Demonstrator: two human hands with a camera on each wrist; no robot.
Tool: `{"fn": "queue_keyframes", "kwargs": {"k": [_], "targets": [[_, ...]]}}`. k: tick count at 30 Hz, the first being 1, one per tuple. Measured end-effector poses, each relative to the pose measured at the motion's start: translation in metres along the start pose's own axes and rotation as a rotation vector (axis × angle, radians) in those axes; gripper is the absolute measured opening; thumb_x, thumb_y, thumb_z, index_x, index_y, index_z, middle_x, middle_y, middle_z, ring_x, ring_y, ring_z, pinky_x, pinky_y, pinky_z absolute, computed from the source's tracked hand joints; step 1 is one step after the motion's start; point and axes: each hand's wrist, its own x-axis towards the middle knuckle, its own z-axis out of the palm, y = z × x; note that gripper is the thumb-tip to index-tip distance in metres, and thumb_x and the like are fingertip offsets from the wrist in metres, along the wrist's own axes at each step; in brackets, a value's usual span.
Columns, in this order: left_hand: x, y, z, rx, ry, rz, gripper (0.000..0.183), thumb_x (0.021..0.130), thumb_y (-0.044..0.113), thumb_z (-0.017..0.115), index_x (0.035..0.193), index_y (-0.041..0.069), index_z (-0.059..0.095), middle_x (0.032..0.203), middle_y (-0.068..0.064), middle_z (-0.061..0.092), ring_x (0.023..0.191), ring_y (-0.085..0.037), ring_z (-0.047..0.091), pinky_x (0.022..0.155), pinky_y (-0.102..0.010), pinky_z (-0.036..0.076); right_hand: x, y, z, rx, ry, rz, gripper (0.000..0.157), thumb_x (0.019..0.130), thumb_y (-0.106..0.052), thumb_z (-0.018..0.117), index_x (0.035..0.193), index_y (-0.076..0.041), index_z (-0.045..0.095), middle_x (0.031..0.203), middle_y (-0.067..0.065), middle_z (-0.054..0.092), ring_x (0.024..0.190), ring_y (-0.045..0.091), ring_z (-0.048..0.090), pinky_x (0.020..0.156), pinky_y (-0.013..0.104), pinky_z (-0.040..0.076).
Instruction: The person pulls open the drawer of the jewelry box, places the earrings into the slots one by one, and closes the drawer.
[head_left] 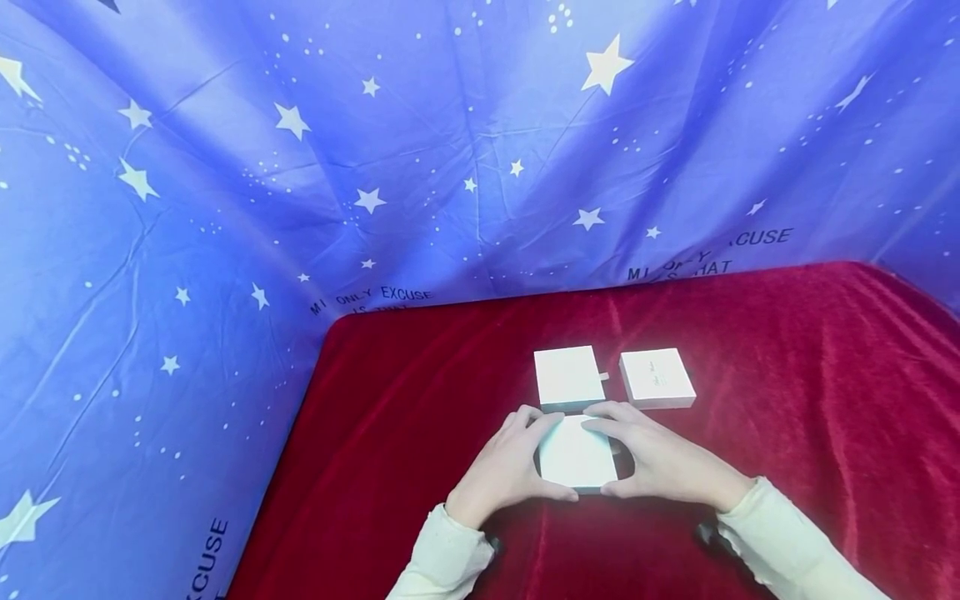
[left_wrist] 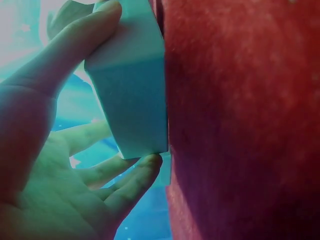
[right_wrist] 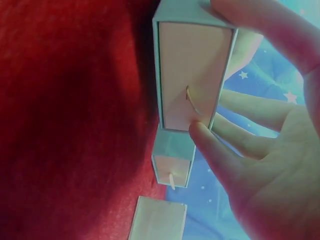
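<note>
A small white drawer box point(head_left: 576, 457) sits on the red cloth between both hands. My left hand point(head_left: 506, 471) grips its left side, thumb along the near edge and fingers at the far edge. From the right, my right hand point(head_left: 663, 457) grips the same box, its thumb at the near corner and its fingers on the far side. In the right wrist view, the box's drawer front point(right_wrist: 192, 65) lies flush in its sleeve, with a thin ribbon pull point(right_wrist: 190, 97) hanging from it. The left wrist view shows the plain closed end point(left_wrist: 132, 107).
Just beyond the held box lies a second white drawer box point(head_left: 567, 375) with a ribbon tab on its right. A third white box point(head_left: 657, 379) with small lettering on top lies to its right. A blue star-patterned curtain point(head_left: 450, 167) hangs behind the red cloth point(head_left: 412, 400).
</note>
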Motion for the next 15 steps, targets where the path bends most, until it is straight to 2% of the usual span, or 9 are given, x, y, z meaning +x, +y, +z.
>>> {"fn": "queue_keyframes", "kwargs": {"k": [5, 9, 15], "targets": [[-0.001, -0.003, -0.006, -0.002, 0.025, 0.005, 0.094, 0.063, 0.057, 0.088, 0.144, 0.031, 0.048, 0.122, 0.007, 0.05, 0.105, -0.009, 0.047, 0.08, -0.019, 0.049, 0.005, -0.005, -0.002, -0.012, 0.008, 0.006, 0.072, 0.071, -0.026, 0.087, 0.135, -0.007, 0.058, 0.136, 0.005, 0.052, 0.12, 0.02, 0.051, 0.091, 0.037, 0.053], [-0.004, -0.005, -0.014, -0.023, 0.061, 0.002, 0.092, 0.061, 0.053, 0.091, 0.142, 0.035, 0.05, 0.121, 0.007, 0.049, 0.107, -0.01, 0.048, 0.084, -0.025, 0.051, 0.012, -0.011, -0.002, -0.011, 0.023, -0.012, 0.072, 0.07, -0.024, 0.087, 0.134, -0.006, 0.058, 0.136, 0.005, 0.052, 0.119, 0.019, 0.05, 0.09, 0.035, 0.053], [-0.01, -0.011, -0.027, -0.027, 0.116, 0.014, 0.09, 0.062, 0.047, 0.093, 0.14, 0.029, 0.053, 0.126, 0.002, 0.049, 0.113, -0.015, 0.048, 0.089, -0.032, 0.052, 0.025, -0.019, -0.001, -0.032, 0.048, -0.063, 0.073, 0.07, -0.022, 0.087, 0.134, -0.004, 0.058, 0.138, 0.009, 0.05, 0.124, 0.024, 0.049, 0.092, 0.036, 0.053]]}}
